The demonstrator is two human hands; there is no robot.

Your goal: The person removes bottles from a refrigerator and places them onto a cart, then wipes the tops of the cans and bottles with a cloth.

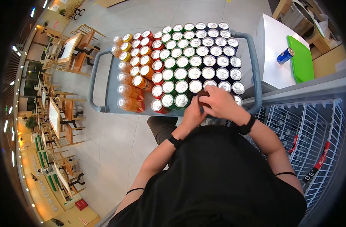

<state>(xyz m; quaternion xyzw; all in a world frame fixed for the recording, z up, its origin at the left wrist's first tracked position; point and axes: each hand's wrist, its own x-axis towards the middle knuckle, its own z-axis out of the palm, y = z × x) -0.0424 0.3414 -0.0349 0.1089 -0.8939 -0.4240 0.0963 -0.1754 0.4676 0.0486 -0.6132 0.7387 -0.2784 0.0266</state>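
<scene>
A grey-blue cart [111, 81] stands in front of me, packed with rows of drinks: orange bottles [128, 92] on the left, then red cans [157, 65], green cans [181, 61] and dark cans [216, 50] on the right. Both hands meet at the cart's near edge. My right hand [220, 102] wraps over a dark brown can [202, 95], and my left hand [193, 114] touches the same can from below. Each wrist wears a black band. The can's lower part is hidden by my fingers.
A white cabinet [273, 49] to the right carries a blue can [285, 55] lying on its side and a green tray [301, 58]. White wire shelves [312, 128] stand at my right. Wooden tables and chairs [69, 53] fill the left side of the tiled floor.
</scene>
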